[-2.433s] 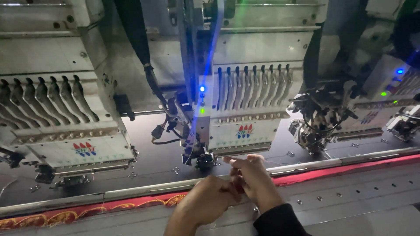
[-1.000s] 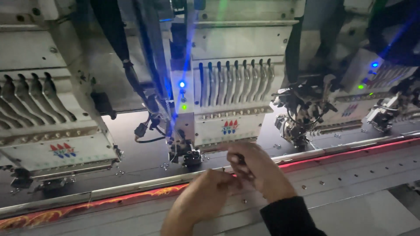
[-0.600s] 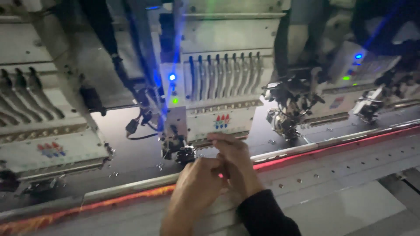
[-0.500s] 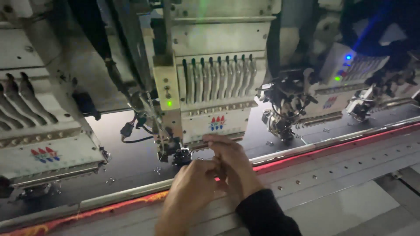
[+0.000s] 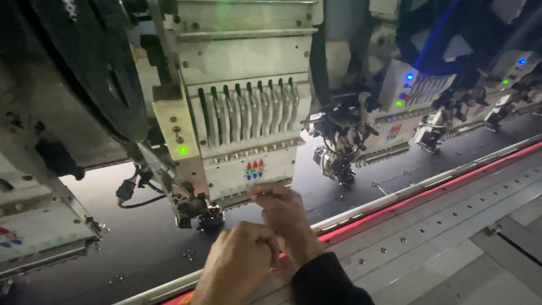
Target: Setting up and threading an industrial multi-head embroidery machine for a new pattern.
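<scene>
A cream embroidery machine head with a row of vertical thread levers fills the upper middle. My right hand, in a dark sleeve, reaches up to the head's lower edge with its fingertips pinched together just under the small coloured emblem. Any thread between them is too thin to see. My left hand is curled into a fist just below and left of the right hand, touching it. The needle and presser foot assembly hangs a little left of both hands over black fabric.
A second head with tangled dark parts and further heads stand to the right, with blue and green lamps lit. A metal rail and a glowing red strip run diagonally in front. A grey perforated table lies at the near right.
My view has slid right and closer to the head. Both hands rose from the rail to the head's lower edge. The head's lamp changed from blue to green.
</scene>
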